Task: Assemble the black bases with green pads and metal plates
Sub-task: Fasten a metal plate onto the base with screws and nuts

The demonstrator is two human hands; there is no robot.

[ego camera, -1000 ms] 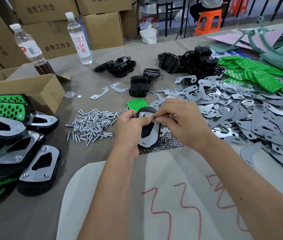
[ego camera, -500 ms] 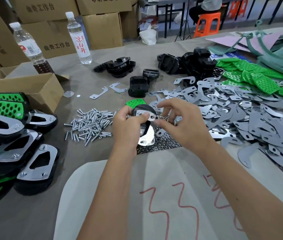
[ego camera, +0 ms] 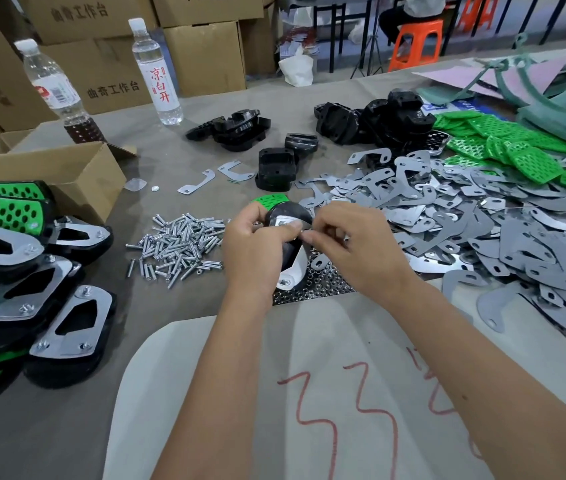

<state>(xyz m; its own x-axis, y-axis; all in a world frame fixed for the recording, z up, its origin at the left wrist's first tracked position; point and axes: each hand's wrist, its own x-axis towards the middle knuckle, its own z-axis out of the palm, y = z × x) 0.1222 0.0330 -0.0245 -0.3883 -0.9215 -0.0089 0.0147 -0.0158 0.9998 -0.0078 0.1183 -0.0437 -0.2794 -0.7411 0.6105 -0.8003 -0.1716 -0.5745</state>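
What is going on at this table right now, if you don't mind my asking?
A person is putting together a black base with a metal plate. The left hand grips the base while the right hand pinches at the plate's top corner, apparently fitting a small fastener. Finished units are stacked to the left, with screws, loose plates and green pads spread around.

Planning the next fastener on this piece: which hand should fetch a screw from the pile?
Left, probably. The screw pile lies just beside the left hand, while the right hand sits on the far side, fingers pinching at the metal plate. But the left hand grips the black base, so the right must take over holding first.
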